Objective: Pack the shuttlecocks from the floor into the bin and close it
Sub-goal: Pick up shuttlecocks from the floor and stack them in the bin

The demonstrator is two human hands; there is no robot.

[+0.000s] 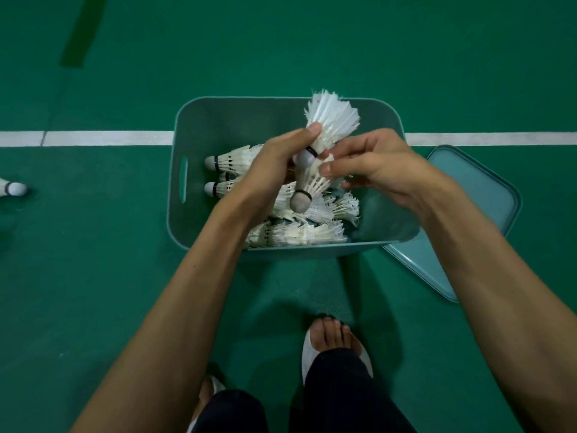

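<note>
A teal bin stands open on the green court floor, with several white feather shuttlecocks lying inside. Above it, my left hand grips a nested stack of shuttlecocks, feathers pointing away from me and a grey cork at the near end. My right hand pinches the feathers of the lower shuttlecock in that stack. The bin's teal lid lies flat on the floor to the right, partly under the bin's corner. One more shuttlecock lies on the floor at the far left edge.
A white court line runs across the floor behind the bin. My feet in white slippers stand just in front of the bin. A dark green strip marks the floor at the upper left.
</note>
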